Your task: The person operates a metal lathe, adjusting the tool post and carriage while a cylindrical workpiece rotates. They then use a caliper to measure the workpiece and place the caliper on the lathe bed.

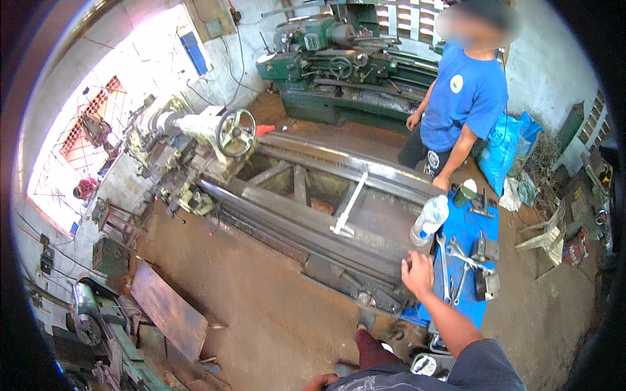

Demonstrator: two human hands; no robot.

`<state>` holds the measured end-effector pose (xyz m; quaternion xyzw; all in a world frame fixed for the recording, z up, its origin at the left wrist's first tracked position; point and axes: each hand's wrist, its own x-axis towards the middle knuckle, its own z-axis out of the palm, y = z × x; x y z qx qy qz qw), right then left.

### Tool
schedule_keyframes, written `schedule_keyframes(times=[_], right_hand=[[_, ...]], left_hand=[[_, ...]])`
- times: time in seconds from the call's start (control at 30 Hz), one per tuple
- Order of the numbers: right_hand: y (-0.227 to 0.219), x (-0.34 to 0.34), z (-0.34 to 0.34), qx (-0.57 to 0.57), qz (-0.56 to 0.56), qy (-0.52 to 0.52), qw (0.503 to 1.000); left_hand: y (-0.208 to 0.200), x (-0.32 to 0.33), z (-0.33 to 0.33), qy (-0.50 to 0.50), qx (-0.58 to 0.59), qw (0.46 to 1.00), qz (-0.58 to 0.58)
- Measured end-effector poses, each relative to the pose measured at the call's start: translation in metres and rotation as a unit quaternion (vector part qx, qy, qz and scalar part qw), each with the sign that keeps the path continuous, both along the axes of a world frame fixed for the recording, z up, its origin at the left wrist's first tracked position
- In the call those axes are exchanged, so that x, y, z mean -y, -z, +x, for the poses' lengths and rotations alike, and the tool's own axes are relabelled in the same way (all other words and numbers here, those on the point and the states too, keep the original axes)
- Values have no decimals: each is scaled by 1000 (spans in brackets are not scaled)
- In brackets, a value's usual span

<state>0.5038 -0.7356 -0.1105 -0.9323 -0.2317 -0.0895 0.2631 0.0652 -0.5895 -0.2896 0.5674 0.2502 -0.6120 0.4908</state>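
Note:
My right hand [418, 272] is stretched over the near right end of the lathe bed [326, 229], fingers apart and nothing in them. Just beyond it two clear plastic bottles [433, 212] stand close together. Beside it, on a blue-topped table [480, 225], lie several wrenches [445, 268] and dark metal blocks [486, 285]. A long vernier caliper [352, 202] rests across the bed rails, away from both hands. My left hand [319, 382] shows only in part at the lower edge; its fingers are hidden.
Past the bed, a person in a blue shirt [469, 91] rests a hand by the table. A green container [465, 193] stands there. The headstock and handwheel [235, 132] are at left, a green lathe [345, 72] behind. A metal sheet [168, 309] lies lower left; a broken chair [544, 241] stands right.

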Motion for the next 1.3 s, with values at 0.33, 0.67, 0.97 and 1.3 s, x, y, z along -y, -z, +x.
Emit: schedule_keyframes(times=[0.33, 0.67, 0.97, 1.3], right_hand=[[1, 6, 7, -29, 66, -34, 997], [5, 7, 13, -65, 77, -30, 994], [9, 10, 8, -195, 232, 80, 950], [-9, 12, -30, -26, 115, -7, 993]], left_hand=[[19, -73, 104, 99, 170, 953, 230], [-167, -93, 208, 148, 231, 837, 474], [-216, -69, 299, 87, 419, 857, 287], [-263, -161, 368, 85, 485, 844, 215]])
